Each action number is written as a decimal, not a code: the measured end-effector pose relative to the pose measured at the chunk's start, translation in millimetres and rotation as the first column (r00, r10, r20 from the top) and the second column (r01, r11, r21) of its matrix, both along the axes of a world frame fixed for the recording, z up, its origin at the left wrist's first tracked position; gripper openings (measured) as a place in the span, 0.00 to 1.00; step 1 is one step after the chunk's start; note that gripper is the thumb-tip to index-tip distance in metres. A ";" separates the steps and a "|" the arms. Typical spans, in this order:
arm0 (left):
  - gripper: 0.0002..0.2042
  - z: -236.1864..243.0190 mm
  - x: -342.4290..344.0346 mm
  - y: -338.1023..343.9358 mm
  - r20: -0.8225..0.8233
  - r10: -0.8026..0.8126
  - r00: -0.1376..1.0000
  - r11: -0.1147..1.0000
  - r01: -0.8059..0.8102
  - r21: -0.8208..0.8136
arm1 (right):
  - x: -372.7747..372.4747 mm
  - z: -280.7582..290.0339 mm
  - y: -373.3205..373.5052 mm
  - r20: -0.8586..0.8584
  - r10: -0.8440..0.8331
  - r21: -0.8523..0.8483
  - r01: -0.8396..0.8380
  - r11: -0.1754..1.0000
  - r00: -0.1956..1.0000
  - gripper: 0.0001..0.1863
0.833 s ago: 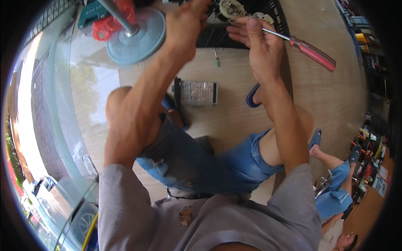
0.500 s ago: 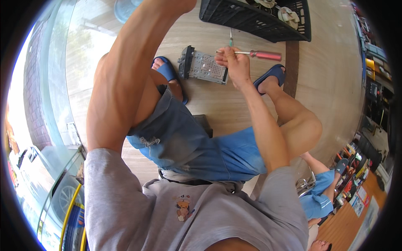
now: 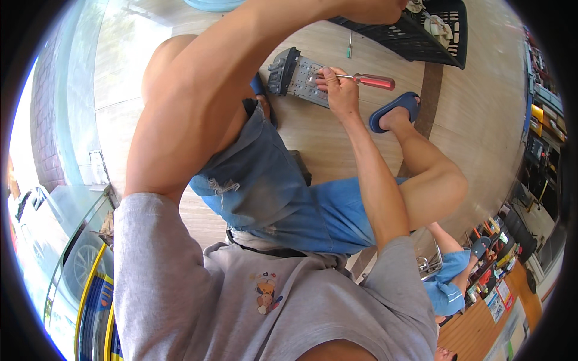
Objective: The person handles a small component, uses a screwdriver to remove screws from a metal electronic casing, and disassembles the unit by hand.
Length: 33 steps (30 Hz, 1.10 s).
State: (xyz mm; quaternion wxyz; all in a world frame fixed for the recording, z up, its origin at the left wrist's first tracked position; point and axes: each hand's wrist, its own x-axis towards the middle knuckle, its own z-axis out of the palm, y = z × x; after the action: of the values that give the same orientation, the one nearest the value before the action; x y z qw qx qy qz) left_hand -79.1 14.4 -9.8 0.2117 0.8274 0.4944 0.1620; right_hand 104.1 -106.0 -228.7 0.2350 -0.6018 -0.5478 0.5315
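Note:
My right hand (image 3: 340, 93) is closed around the metal shaft of a screwdriver (image 3: 374, 81), whose red handle points right. It hovers over the near right end of a metal-cased electronic unit (image 3: 303, 77) with perforated sides and a dark front part, which lies on the floor between my feet. My left arm stretches up and across to the right; my left hand (image 3: 379, 9) is at the top edge by a black plastic crate (image 3: 415, 45), partly cut off, its fingers hidden. A thin screwdriver with a green handle (image 3: 349, 51) lies on the floor beyond the unit.
The crate holds light-coloured parts (image 3: 438, 30). My sandalled right foot (image 3: 394, 112) stands right of the unit. A small dark block (image 3: 300, 165) sits behind my thigh. At right, another person's legs (image 3: 451, 271) show by cluttered shelves. A glass case (image 3: 75, 222) stands at left.
My left arm has swung right, its hand now reaching the crate. The right hand with the red screwdriver stays over the unit. The whole view has shifted slightly.

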 end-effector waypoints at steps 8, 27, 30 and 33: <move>0.10 -2.5 -11.1 -13.5 -0.260 -0.111 0.959 0.992 0.091 -0.087 | -3.0 5.8 -1.4 0.082 0.061 0.072 -0.067 0.995 0.995 0.25; 0.13 -26.4 7.4 -17.2 -0.318 -0.361 0.876 0.909 0.254 -0.332 | -9.8 6.7 1.8 0.258 0.142 0.210 -0.198 0.957 0.956 0.23; 0.15 -31.9 11.7 -16.4 -0.304 -0.532 0.790 0.814 0.379 -0.440 | -11.3 9.0 1.8 0.295 0.150 0.208 -0.216 0.954 0.944 0.22; 0.16 -42.8 16.2 -21.3 -0.258 -0.548 0.796 0.781 0.376 -0.498 | -13.2 5.7 0.9 0.295 0.128 0.315 -0.223 0.922 0.947 0.20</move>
State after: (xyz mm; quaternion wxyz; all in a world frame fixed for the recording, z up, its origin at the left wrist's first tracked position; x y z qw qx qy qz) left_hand -63.0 -6.8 -52.5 0.3166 0.8735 0.3259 -0.1746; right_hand 90.9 -105.1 -223.0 0.2113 -0.5657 -0.7112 0.3599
